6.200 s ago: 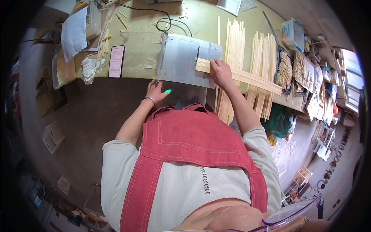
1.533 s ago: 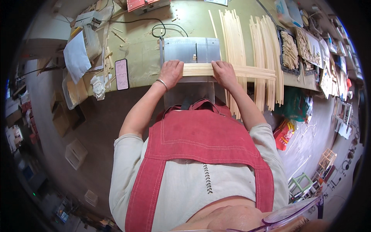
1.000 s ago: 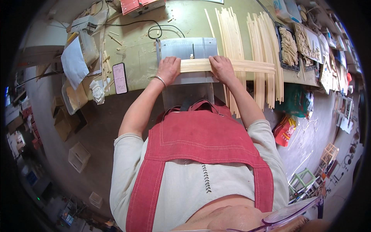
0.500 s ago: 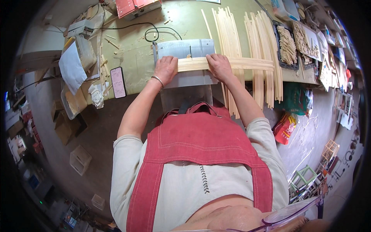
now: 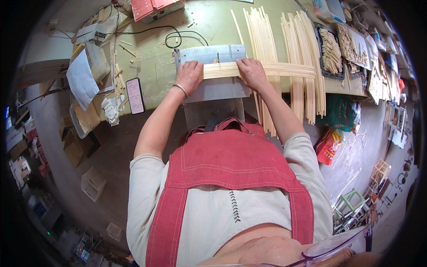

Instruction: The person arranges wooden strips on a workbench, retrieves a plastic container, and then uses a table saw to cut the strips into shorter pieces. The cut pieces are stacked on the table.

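Note:
A bundle of pale wooden strips (image 5: 227, 70) lies crosswise over a grey metal saw table (image 5: 218, 89). My left hand (image 5: 191, 76), with a bangle at the wrist, is closed round the bundle's left end. Farther along, my right hand (image 5: 252, 74) grips the same strips near the plate's right side. Beyond my right hand the strips run on over other strips lying on the bench. A dark narrow slot (image 5: 218, 56) in the plate meets the bundle's far edge between my hands; whether a blade stands in it, I cannot make out.
Long wooden strips (image 5: 262, 40) lie in rows at the right, near a black crate (image 5: 330, 51) of short pieces. A phone (image 5: 135, 95) and crumpled tissue (image 5: 110, 111) rest at the left. Behind the plate runs a black cable (image 5: 167, 40), with a red box (image 5: 155, 9) beyond.
Both hands have shifted slightly away from me across the metal plate, carrying the strips farther over the slot. The grip looks the same.

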`<state>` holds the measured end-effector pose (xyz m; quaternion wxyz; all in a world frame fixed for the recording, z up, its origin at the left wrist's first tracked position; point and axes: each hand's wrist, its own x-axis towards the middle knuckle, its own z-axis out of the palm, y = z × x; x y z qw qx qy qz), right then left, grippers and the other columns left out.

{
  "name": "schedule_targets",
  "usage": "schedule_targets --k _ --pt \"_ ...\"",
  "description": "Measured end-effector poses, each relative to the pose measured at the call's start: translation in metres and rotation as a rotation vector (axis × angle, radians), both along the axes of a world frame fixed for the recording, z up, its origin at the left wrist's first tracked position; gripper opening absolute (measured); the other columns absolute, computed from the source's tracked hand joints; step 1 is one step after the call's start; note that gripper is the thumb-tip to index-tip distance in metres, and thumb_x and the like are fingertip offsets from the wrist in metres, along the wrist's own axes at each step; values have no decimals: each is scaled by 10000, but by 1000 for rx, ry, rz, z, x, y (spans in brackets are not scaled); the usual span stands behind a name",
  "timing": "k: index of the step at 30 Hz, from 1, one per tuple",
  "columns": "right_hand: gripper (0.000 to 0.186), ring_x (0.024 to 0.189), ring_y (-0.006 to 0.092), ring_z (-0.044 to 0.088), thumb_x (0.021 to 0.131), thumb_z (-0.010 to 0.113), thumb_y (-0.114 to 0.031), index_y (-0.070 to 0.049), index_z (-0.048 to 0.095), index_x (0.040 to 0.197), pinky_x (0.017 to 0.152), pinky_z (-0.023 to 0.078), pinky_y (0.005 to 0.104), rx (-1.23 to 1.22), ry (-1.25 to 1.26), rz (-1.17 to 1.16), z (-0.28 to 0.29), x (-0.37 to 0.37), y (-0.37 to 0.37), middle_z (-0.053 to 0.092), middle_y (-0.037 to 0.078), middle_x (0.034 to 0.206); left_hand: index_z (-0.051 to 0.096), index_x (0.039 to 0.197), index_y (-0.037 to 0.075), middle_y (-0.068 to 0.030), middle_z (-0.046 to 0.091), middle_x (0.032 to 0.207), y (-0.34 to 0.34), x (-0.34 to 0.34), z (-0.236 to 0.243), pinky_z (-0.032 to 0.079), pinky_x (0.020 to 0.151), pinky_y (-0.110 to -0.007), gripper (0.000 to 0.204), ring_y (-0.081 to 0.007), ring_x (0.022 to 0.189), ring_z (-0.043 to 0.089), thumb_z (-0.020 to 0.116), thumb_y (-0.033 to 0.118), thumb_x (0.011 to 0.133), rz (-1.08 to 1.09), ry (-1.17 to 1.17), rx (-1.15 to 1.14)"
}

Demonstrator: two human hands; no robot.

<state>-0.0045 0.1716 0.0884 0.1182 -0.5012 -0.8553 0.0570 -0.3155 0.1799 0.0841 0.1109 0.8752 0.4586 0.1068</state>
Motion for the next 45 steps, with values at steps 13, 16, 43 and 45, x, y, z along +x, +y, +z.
schedule_targets --k 13,16,43,45 --pt "394 1093 285 616 860 641 -133 -79 630 1251 937 476 441 -27 -18 -16 -3 0 12 645 89 1115 558 1308 90 -118 592 1257 12 2 3 431 1006 -461 635 -335 1201 549 836 172 744 28 48 -75" --pt "377 1092 285 616 864 632 -132 -82 629 1237 934 476 439 -25 -15 -16 -3 0 14 647 88 1116 559 1307 91 -118 591 1259 14 2 2 430 1008 -461 633 -335 1204 549 837 171 744 27 48 -72" --pt "400 1075 284 618 805 711 -168 -85 627 1188 860 497 447 -39 -49 -2 -4 8 -34 642 82 1090 609 1061 119 -92 587 1009 -96 8 8 463 866 -428 525 -301 988 592 843 278 619 -115 40 -40" --pt "465 1075 272 618 786 722 -180 -64 626 1227 863 494 444 -44 -66 16 -5 4 -53 645 81 1099 603 1186 117 -89 595 1088 -124 12 21 430 904 -419 692 -293 1048 591 895 355 605 -122 3 -124"
